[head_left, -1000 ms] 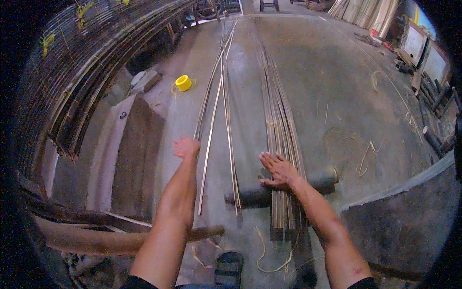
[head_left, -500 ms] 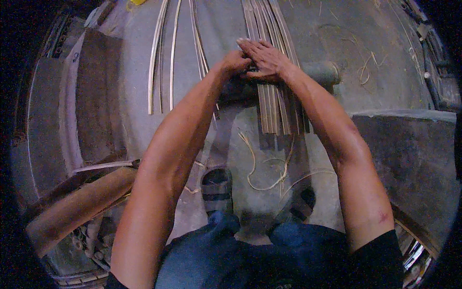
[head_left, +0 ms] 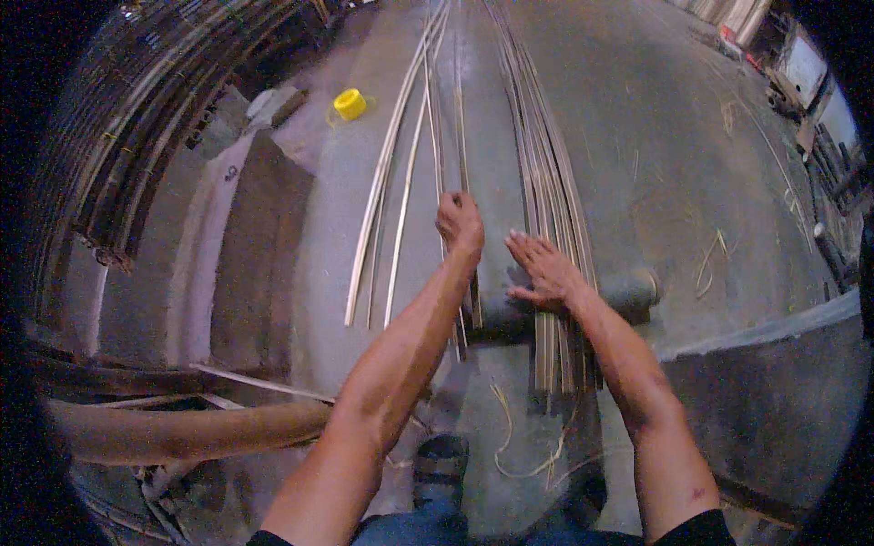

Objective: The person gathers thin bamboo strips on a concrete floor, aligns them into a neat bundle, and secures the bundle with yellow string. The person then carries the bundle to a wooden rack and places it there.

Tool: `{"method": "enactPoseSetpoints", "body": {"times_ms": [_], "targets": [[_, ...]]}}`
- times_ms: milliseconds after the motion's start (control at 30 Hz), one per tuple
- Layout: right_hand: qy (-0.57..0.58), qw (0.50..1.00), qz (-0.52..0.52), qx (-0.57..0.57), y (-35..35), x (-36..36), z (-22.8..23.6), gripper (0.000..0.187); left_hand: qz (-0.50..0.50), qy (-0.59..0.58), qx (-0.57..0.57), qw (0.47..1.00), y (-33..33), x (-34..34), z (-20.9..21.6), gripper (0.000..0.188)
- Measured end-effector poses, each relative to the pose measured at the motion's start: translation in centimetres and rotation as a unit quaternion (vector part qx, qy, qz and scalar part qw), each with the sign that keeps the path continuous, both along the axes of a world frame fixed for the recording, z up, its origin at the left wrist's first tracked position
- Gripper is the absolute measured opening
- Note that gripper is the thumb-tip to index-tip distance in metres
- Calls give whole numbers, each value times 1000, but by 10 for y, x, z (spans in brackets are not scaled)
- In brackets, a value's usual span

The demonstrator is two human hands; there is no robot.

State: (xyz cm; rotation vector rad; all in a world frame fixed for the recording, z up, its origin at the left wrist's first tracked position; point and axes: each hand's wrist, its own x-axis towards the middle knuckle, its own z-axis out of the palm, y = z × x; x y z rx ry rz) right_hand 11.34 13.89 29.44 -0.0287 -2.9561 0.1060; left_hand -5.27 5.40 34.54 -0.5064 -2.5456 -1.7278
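Long, thin wood-like strips run away from me along the floor. My left hand [head_left: 461,221] is closed on one strip [head_left: 460,127] of the loose set in the middle, its fingers curled round it. To its right, my right hand [head_left: 544,271] is open, fingers spread and palm down, over the left edge of a bundle of strips [head_left: 546,196]. The near part of this bundle lies across a dark green cylinder [head_left: 628,296]. Paler loose strips [head_left: 393,182] lie to the left of my left hand.
A yellow roll of tape or twine [head_left: 349,104] sits on the floor at the far left. A brown block [head_left: 264,246] and a brown tube [head_left: 191,435] stand left. Loose fibres [head_left: 528,469] lie near my sandals [head_left: 442,455]. Dark rods [head_left: 137,127] are stacked at far left.
My hands, which were close together over the bundle, have moved apart. The left one has gone to a loose strip on the left. The view has tilted up, showing more of the floor ahead.
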Motion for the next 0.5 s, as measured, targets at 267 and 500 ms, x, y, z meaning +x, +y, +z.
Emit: {"method": "enactPoseSetpoints", "body": {"times_ms": [267, 500], "targets": [[12, 1000, 7, 17, 20, -36, -15, 88, 18, -1, -92, 996, 12, -23, -15, 22], [-1, 1000, 2, 15, 20, -36, -22, 90, 48, 17, -104, 993, 17, -31, -9, 22]]}}
